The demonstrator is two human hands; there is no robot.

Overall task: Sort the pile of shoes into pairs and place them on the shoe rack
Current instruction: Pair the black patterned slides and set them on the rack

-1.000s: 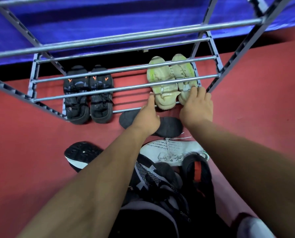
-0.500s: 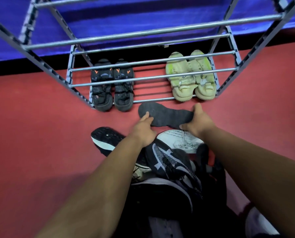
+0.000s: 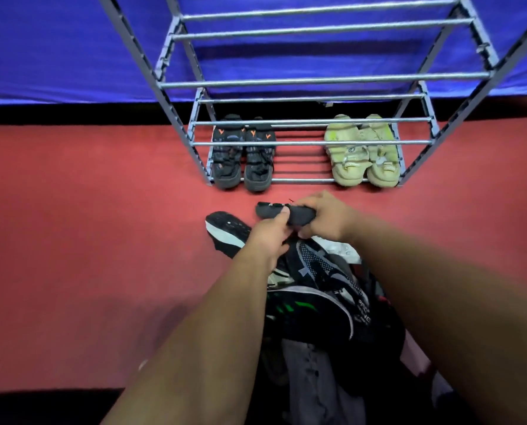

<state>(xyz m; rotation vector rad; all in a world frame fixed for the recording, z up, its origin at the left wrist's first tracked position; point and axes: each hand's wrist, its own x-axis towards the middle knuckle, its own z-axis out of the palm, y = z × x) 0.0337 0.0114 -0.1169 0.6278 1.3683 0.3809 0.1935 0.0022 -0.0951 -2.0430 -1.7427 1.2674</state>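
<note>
Both hands grip one dark flat shoe [image 3: 270, 209], lifted just above the pile. My left hand [image 3: 270, 233] holds its near side and my right hand [image 3: 325, 214] wraps its right end. The pile of shoes [image 3: 314, 289] lies under my forearms: a black shoe with a white sole edge [image 3: 225, 231] on its side, black patterned sneakers and a white shoe mostly hidden. On the shoe rack's [image 3: 302, 180] bottom shelf, a black pair with orange marks [image 3: 242, 154] stands at the left and a pale yellow-green pair [image 3: 363, 154] at the right.
The grey metal rack has several upper tiers of bare bars [image 3: 317, 81]. Red carpet [image 3: 87, 225] spreads to the left and right of the pile. A blue cloth [image 3: 72, 47] hangs behind the rack.
My hands left the pale pair on the rack, drew back to the dark flat shoe lying before the rack, and now hold it raised. The view pulled back from the rack.
</note>
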